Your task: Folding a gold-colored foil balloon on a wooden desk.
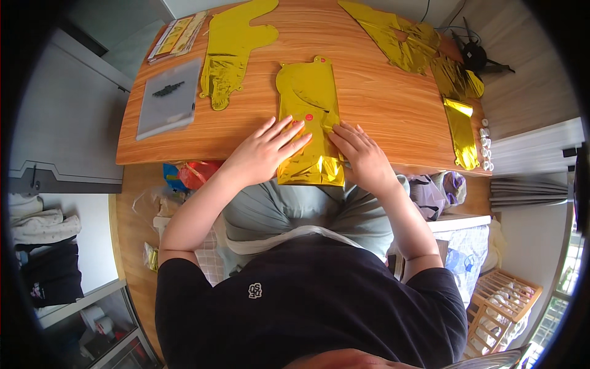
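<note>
The table (381, 117) spans the view; take a clock face centred on the middle foil, twelve toward the table's far side. Gold foils lie around it: a large foil (239, 46) between ten and eleven, a creased foil (402, 43) between one and two. The middle foil (307, 92) lies right before the person, long axis running twelve to six, its near end past the table's edge over the lap. A clear case (166, 111) sits toward nine, papers (178, 38) at ten. The left hand (264, 150) comes in from eight, fingers spread flat and reaching well onto the foil; the right hand (367, 157) comes from four, fingers close together, tips at the long right edge. Both touch it, the left nearer its midline; whether the right thumb pinches underneath, I cannot tell. A narrow foil (462, 132) lies at three, small white pieces (486, 147) just beyond.
</note>
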`<state>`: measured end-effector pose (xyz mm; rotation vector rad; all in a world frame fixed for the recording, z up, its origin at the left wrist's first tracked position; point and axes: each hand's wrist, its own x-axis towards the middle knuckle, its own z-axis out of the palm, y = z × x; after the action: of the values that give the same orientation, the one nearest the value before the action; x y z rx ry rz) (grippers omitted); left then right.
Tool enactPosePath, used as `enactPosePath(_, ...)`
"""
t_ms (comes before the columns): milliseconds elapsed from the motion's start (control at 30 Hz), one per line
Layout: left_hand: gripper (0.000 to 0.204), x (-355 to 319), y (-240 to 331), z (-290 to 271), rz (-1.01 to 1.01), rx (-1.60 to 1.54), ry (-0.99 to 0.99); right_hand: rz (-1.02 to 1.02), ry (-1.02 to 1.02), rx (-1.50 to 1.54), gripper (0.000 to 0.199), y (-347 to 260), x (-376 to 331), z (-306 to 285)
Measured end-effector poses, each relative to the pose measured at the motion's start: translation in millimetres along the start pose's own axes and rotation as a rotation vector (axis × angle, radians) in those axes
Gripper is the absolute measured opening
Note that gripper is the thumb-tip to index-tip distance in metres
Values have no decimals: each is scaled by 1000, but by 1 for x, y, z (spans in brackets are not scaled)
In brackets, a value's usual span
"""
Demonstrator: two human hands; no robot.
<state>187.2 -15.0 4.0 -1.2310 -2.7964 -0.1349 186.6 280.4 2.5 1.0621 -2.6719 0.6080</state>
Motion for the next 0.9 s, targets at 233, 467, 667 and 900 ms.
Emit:
enactPosePath(233, 57, -15, 3, 4, 3, -142, 28, -83, 79, 44, 47, -4, -8, 1)
enactPosePath(467, 55, -21, 4, 8, 29, 33, 80, -135, 98, 0, 44, -8, -9, 1)
enactPosePath(667, 53, -24, 6, 11, 27, -41, 123, -163, 132, 0, 44, -8, -8, 8)
enactPosePath(900, 47, -29, 6, 12, 40, 41, 187, -214, 139, -54, 38, -8, -7, 8)
